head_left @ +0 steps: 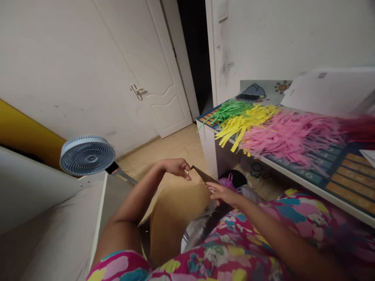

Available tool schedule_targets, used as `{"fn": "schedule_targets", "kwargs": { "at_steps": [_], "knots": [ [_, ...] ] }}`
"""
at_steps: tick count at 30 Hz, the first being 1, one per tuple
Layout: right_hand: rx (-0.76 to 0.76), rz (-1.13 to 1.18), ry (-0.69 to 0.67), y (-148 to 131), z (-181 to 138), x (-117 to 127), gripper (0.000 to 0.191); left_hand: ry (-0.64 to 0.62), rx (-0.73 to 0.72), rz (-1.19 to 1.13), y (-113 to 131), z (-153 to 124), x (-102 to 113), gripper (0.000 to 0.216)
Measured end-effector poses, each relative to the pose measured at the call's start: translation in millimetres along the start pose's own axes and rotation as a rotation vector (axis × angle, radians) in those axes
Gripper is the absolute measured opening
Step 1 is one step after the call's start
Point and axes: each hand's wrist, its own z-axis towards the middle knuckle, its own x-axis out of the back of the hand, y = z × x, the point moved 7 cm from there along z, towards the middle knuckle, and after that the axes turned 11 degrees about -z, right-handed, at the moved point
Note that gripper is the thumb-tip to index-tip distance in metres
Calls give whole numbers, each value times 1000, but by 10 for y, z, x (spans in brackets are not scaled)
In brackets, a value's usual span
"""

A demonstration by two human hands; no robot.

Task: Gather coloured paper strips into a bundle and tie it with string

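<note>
My left hand (177,168) pinches the top edge of a brown paper bag (175,214) that stands low in front of me, beside my lap. My right hand (224,193) reaches to the bag's other edge, fingers stretched toward its opening and touching the rim; whether they grip it is unclear. Something silvery (202,226) shows next to the bag. My lap is covered by flowered cloth (249,242).
A low table (336,179) at right carries piles of green (230,110), yellow (243,123) and pink paper strips (290,134). A small fan (87,155) stands at left on a white surface. A closed white door (152,78) and a dark doorway lie ahead. Purple bag (227,181) under table.
</note>
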Motion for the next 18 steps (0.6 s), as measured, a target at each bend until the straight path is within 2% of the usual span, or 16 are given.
{"fn": "schedule_targets", "kwargs": {
  "at_steps": [2, 5, 10, 14, 18],
  "knots": [
    [-15, 25, 3, 57, 168, -95, 64, -8, 8, -86, -153, 13, -19, 42],
    [-36, 81, 72, 234, 213, -113, 68, 10, 29, -249, -468, 68, -49, 44],
    [-96, 151, 170, 551, 100, -36, 77, 153, 3, -518, -913, 201, -53, 68],
    [-122, 122, 181, 701, 25, -39, 67, 272, -9, -622, -1091, 222, -28, 70],
    [-80, 46, 179, 666, -10, -78, 64, 432, 59, -578, -1204, 157, 10, 52]
  ]
}}
